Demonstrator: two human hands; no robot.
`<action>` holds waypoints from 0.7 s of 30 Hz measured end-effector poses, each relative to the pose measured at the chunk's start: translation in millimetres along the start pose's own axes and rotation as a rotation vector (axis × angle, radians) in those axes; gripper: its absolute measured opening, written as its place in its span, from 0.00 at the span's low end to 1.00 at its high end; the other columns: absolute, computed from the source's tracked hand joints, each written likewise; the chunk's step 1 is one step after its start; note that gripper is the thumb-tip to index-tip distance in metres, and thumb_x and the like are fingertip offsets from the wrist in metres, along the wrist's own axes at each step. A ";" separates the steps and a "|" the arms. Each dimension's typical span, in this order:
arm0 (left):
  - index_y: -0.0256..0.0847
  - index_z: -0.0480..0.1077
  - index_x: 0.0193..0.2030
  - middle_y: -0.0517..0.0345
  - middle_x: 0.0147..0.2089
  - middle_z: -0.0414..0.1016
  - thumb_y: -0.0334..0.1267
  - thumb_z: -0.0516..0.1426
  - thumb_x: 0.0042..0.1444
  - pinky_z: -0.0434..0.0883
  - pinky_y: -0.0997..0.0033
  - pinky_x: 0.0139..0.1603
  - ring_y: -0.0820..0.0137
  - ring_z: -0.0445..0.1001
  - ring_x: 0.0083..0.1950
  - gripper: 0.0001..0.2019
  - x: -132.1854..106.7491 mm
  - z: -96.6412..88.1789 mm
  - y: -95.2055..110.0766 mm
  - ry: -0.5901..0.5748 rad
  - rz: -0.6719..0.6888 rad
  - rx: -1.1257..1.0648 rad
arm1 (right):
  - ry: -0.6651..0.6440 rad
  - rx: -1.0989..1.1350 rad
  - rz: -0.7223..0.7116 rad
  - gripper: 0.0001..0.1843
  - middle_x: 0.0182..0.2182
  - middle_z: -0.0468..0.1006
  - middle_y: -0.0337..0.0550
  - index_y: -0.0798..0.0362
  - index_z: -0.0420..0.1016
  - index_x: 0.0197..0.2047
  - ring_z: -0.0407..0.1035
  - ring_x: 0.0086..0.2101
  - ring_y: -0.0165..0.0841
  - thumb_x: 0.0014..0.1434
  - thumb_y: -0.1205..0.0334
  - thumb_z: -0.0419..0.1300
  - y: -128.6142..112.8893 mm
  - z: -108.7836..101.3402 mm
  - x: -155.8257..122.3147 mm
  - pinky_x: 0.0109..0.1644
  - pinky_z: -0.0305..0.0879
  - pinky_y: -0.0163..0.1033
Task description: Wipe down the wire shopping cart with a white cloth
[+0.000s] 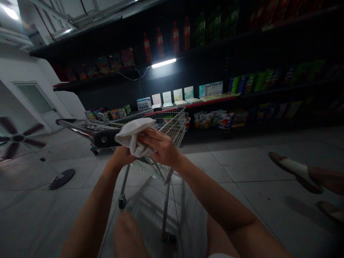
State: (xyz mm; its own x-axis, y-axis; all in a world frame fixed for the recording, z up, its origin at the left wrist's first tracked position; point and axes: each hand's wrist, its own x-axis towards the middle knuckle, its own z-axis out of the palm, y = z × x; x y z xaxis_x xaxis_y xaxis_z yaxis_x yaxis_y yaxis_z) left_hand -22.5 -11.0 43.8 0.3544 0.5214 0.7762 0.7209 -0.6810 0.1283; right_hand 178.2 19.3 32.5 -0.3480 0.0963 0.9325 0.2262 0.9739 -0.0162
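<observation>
A folded white cloth [137, 127] is bunched between my two hands, just above the near end of a metal shopping cart [174, 125]. My right hand [162, 145] grips the cloth from the right, its fingers bent over the folds. On the lower left side my left hand [124, 156] is closed against the cloth, most of its fingers hidden behind it. The cart's dark handle end [103, 139] lies directly left of the cloth. Whether the cloth touches the cart is hidden by my hands.
Dark shelves [113, 91] with bottles, boxes and packets stand behind the cart. A lit tube lamp [163, 63] hangs there. On the left is a standing fan [18, 138] with its round base [62, 179]. Another person's foot [292, 166] extends in from the right.
</observation>
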 end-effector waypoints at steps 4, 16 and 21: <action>0.45 0.67 0.55 0.49 0.52 0.74 0.57 0.59 0.54 0.66 0.51 0.61 0.57 0.71 0.55 0.26 12.4 -7.8 7.4 0.056 0.060 -0.022 | 0.173 -0.043 0.235 0.33 0.53 0.77 0.40 0.44 0.74 0.57 0.72 0.54 0.38 0.49 0.76 0.53 21.1 -5.7 -18.1 0.60 0.73 0.50; 0.47 0.69 0.45 0.55 0.41 0.73 0.62 0.44 0.63 0.69 0.58 0.54 0.64 0.73 0.44 0.23 1.2 -5.6 -7.3 0.351 -0.106 -0.165 | 0.015 -0.066 0.296 0.32 0.57 0.74 0.48 0.53 0.72 0.59 0.69 0.58 0.41 0.50 0.75 0.53 45.0 39.6 -47.5 0.64 0.69 0.50; 0.47 0.70 0.42 0.58 0.40 0.72 0.59 0.45 0.65 0.67 0.60 0.56 0.66 0.72 0.45 0.21 -5.6 -12.6 -16.3 0.417 -0.088 -0.222 | 0.023 -0.088 0.171 0.32 0.62 0.69 0.42 0.43 0.68 0.64 0.62 0.63 0.40 0.56 0.71 0.56 7.0 40.5 -27.6 0.69 0.62 0.51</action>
State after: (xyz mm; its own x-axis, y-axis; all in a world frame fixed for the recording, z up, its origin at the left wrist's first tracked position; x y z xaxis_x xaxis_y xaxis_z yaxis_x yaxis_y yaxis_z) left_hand -43.8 -9.4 45.2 -0.0037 0.3619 0.9322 0.5765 -0.7609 0.2977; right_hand 152.5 31.8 -8.1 -0.2769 0.2531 0.9270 0.3594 0.9220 -0.1443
